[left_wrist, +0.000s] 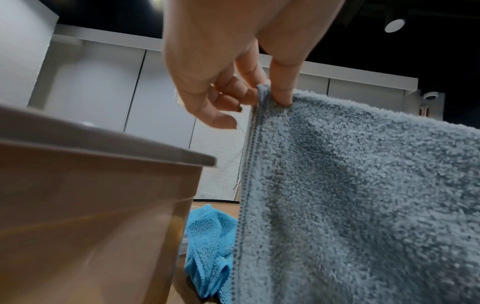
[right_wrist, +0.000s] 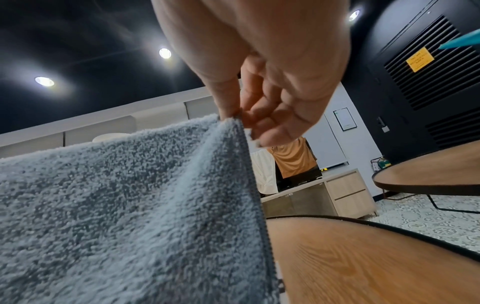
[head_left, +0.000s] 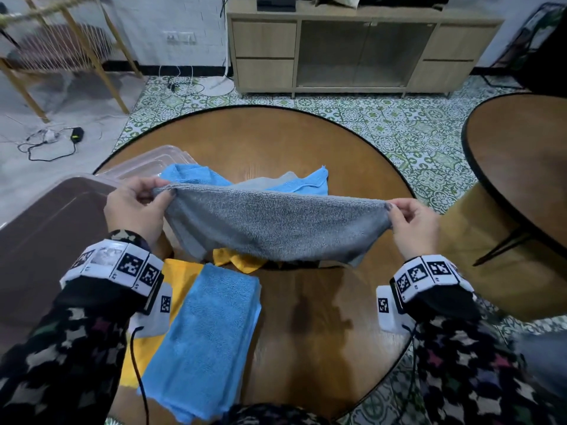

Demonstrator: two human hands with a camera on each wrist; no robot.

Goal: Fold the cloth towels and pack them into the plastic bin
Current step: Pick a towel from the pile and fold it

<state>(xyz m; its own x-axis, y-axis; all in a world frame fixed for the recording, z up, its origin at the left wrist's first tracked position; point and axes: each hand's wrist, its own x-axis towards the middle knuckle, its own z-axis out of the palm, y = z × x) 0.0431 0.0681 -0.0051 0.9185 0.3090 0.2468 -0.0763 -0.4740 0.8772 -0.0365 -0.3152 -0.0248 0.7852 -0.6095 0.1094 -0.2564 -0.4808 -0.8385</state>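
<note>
A grey towel hangs stretched above the round wooden table. My left hand pinches its left top corner and my right hand pinches its right top corner. The wrist views show each pinch: left hand on the grey towel, right hand on the grey towel. A folded blue towel lies near me over a yellow cloth. The brown plastic bin stands at my left.
Behind the held towel lie a loose blue towel and a pale grey one. A clear lid rests beyond the bin. Yellow cloth shows under the towel. A second round table stands to the right.
</note>
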